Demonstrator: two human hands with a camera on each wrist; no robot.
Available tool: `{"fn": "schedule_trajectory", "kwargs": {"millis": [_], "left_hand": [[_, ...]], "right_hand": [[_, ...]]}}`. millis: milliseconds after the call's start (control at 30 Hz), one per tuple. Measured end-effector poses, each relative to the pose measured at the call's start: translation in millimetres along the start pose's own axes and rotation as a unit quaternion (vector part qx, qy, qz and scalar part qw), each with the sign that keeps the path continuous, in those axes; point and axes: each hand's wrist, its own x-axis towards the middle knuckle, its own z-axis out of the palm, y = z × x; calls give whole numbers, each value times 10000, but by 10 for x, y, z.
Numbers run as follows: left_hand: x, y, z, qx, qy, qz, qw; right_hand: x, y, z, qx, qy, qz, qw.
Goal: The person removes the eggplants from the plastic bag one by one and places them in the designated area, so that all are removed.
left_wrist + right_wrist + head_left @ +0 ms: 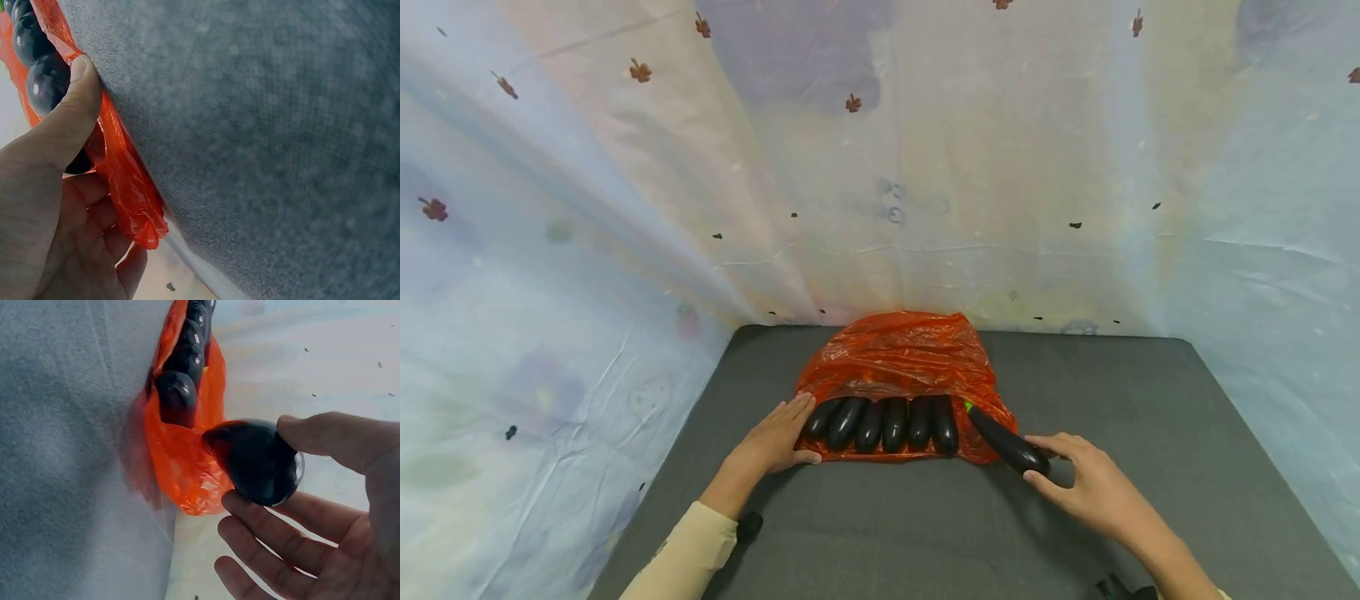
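- backdrop sheet (970, 150), one: pale, washed in blue, cream and lilac, with scattered small brown leaf-like marks and dark specks; hangs along the far side and down left and right.
- table (880, 533), one: dark grey, fabric-like surface, far corners rounded.
- plastic bag (898, 354), one: thin, orange-red, crumpled, laid at the far middle of the table; its far part is puffed and wrinkled.
- row of eggplants (893, 425), six: dark, glossy, side by side from left to right on the near part of the bag, blunt ends toward the near side.
- right hand (1086, 479), one: right of the bag; thumb and fingers clamped on the blunt end of a single eggplant.
- sleeve (688, 550), one: cream, on the left forearm, near left.
- left hand (778, 433), one: at the bag's left edge, thumb and fingers apart, touching the film just beside the leftmost eggplant.
- held eggplant (1007, 442), one: dark, glossy, slanting from near right to far left over the bag's right part; whether its tip touches the film cannot be told.
- black band (749, 527), one: at the left wrist, partly hidden.
- green stem (968, 406), one: at the held eggplant's far left end.
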Motion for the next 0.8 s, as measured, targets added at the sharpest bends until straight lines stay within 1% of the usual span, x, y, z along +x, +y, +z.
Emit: {"fn": "schedule_trajectory", "kwargs": {"millis": [167, 333, 567, 667, 800], "left_hand": [[2, -8, 2, 38, -8, 12, 10000], [11, -20, 12, 58, -39, -11, 10000], [13, -15, 10, 24, -46, 8, 10000], [10, -11, 6, 1, -63, 10, 10000], [9, -6, 2, 6, -55, 38, 10000]], "right_hand": [[-42, -14, -85, 163, -2, -59, 9998], [-75, -8, -132, 186, 128, -55, 9997], [-103, 28, -194, 200, 262, -216, 9992], [-110, 44, -195, 188, 328, -196, 9991], [-114, 68, -176, 201, 476, -51, 9987]]}}
